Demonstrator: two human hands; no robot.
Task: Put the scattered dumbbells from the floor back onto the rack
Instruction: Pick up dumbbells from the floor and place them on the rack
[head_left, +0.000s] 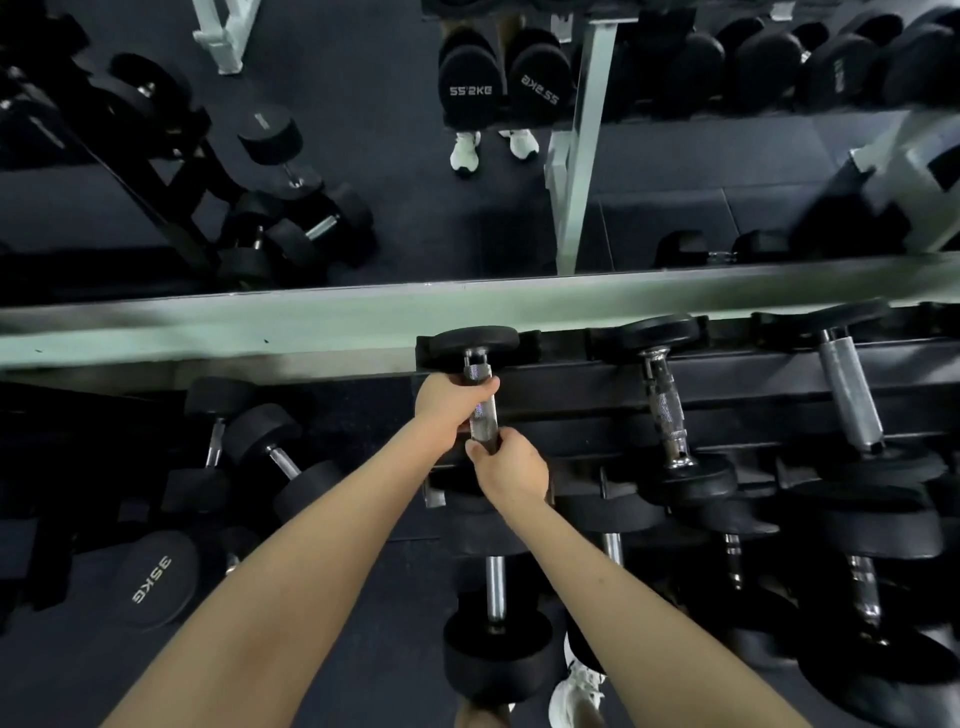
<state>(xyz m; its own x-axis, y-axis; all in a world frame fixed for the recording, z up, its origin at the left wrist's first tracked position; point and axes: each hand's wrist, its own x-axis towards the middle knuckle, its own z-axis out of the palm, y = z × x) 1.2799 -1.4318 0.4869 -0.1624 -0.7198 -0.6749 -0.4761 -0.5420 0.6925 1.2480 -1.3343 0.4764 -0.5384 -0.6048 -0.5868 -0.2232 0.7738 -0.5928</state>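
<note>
A black dumbbell (474, 340) with a knurled steel handle lies across the top tier of the black rack (571, 384), its far head against the wall ledge. My left hand (448, 405) grips the upper part of the handle. My right hand (511, 467) grips the lower end of the same handle and hides the near head. To the left of the rack, several dumbbells (270, 457) lie scattered on the dark floor, one marked 35KG (156, 582).
Two more dumbbells (670, 410) sit on the top tier to the right, others (496, 623) on lower tiers. A mirror above the pale ledge (208, 327) reflects racks and white shoes. My white shoe (576, 691) stands by the rack's foot.
</note>
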